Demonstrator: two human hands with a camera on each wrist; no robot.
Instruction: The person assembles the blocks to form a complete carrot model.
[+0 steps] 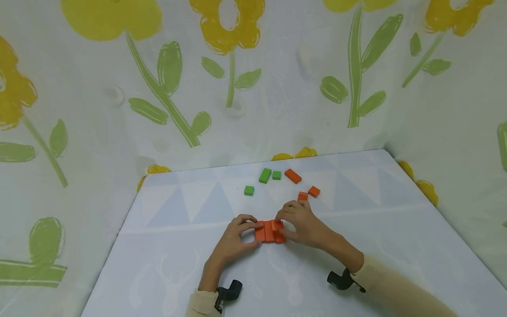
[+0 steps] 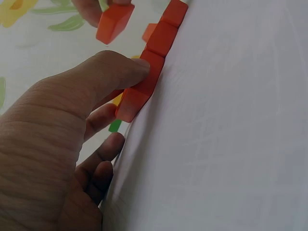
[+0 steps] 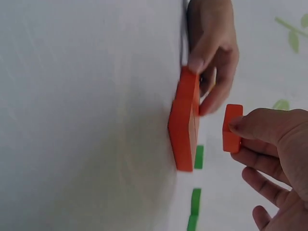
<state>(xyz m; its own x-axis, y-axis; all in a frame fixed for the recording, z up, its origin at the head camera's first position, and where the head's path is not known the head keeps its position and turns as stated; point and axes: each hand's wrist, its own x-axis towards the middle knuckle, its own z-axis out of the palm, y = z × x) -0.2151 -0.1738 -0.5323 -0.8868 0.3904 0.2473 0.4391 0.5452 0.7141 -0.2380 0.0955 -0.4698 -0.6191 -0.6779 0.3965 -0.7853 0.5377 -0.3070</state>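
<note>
Several orange blocks [image 1: 269, 233] lie side by side in a flat row on the table. My left hand [image 1: 233, 240] pinches the left end of this row, with its thumb on the near edge and its fingers at the far edge. Over the row's right end, my right hand [image 1: 303, 224] holds one small orange block [image 3: 232, 129] between thumb and fingers. That block appears raised above the row in both wrist views. In the left wrist view, the left thumb [image 2: 108, 72] presses against the near side of the row.
Beyond the row lie green blocks [image 1: 265, 175], with a small green one [image 1: 249, 190] nearer. A longer orange block [image 1: 293, 176] and two small orange blocks [image 1: 314, 191] lie farther right. Flower-printed cloth [image 1: 277, 110] hangs behind the table [image 1: 158, 246].
</note>
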